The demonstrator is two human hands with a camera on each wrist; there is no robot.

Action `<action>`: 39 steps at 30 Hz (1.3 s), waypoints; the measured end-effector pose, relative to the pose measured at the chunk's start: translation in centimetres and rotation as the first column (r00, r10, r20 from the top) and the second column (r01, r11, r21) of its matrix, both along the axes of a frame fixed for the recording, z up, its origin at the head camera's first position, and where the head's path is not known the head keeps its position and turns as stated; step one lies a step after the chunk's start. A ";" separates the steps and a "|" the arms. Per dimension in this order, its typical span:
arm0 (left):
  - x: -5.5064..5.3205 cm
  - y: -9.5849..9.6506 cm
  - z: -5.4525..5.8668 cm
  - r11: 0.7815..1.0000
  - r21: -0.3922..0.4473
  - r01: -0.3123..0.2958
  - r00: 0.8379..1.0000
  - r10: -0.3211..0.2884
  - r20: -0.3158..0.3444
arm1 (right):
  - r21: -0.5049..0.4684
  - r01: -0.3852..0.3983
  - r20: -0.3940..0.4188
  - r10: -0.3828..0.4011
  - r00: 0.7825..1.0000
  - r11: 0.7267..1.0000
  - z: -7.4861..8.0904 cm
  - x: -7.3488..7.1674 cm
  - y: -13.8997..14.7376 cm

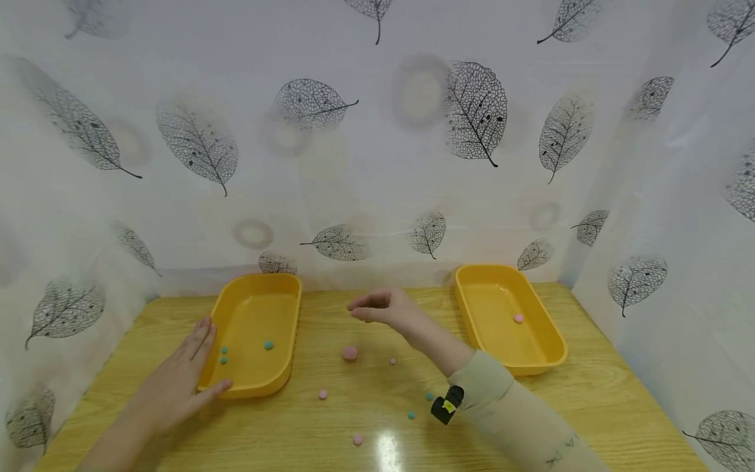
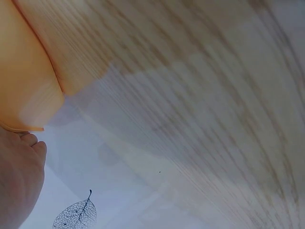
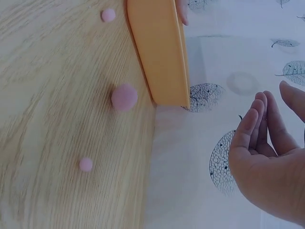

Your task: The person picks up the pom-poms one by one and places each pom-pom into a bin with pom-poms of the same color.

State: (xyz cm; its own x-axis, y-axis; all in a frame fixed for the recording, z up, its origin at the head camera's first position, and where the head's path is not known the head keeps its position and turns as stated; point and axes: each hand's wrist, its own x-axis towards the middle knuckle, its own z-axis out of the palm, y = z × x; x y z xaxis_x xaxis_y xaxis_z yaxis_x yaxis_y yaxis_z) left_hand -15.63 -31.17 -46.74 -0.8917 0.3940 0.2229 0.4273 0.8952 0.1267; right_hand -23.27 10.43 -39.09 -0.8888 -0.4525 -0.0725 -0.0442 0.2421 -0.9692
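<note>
My left hand (image 1: 171, 387) rests against the left yellow tray (image 1: 293, 341), its extended fingers along the left rim and its thumb at the near corner. Inside that tray lie several teal balls (image 1: 269, 345). In the head view my right hand (image 1: 392, 311) is raised above the table between the two trays. Its fingers are bent with the thumb apart from them, and nothing shows between the tips in the right wrist view. Below it on the table are a larger pink pom-pom ball (image 1: 350, 353) and a small pink ball (image 1: 392, 361).
At the right stands another yellow tray (image 1: 466, 308) with one pink ball (image 1: 518, 318) in it. Nearer on the wooden table (image 1: 283, 436) lie more pink balls (image 1: 322, 394) and teal balls (image 1: 411, 415). A leaf-printed white curtain (image 1: 377, 164) hangs behind.
</note>
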 end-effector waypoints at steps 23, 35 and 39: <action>0.0 -0.1 -0.3 1.000 -0.018 0.017 0.999 -0.017 -0.039 | 0.013 0.076 -0.024 -0.075 0.997 0.997 -0.8 1.1 6.7; 0.0 0.0 -0.2 1.000 -0.016 0.010 1.000 -0.010 -0.017 | 0.064 0.074 -0.005 -0.074 0.997 0.995 -2.6 2.2 8.8; 0.0 -0.1 -0.2 1.000 -0.014 0.014 1.000 -0.014 -0.019 | 0.049 0.068 0.000 -0.068 0.998 0.996 -3.2 2.7 9.3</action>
